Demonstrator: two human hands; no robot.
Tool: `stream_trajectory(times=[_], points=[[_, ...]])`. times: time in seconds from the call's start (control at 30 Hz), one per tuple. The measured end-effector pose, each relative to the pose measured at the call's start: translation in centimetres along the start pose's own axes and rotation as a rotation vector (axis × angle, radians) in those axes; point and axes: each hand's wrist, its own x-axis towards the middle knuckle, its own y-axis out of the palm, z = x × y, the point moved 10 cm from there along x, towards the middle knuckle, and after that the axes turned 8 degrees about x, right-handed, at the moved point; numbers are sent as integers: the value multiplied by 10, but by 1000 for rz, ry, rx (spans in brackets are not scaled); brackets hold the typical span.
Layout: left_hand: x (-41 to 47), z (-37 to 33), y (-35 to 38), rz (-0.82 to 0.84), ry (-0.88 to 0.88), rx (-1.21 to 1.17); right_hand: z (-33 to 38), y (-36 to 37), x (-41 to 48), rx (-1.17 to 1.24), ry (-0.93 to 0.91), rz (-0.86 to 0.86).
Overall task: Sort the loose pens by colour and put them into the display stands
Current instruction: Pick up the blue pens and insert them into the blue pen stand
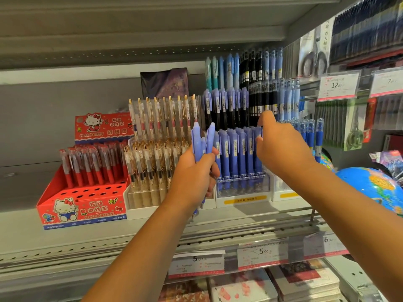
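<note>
You stand at a grey shop shelf. Your left hand grips upright lavender-blue pens just left of the matching display stand; your right hand is at its pen tops, grasp unclear.

Head camera, sole view: worn on the person, facing forward and slightly down onto a shop shelf, near. Blue pen stand at frame centre; globe at 4 o'clock.
</note>
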Motion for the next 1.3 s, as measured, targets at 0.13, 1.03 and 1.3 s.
stream_trajectory(times=[0.13,1.03,1.3], points=[[-1,-2,3,14,13,28,1,-4,-3,-114,-16,2],[-4,-4,16,137,49,48,41,20,-21,1098,73,147],[0,-4,6,37,34,28,28,25,-17,1323,155,148]])
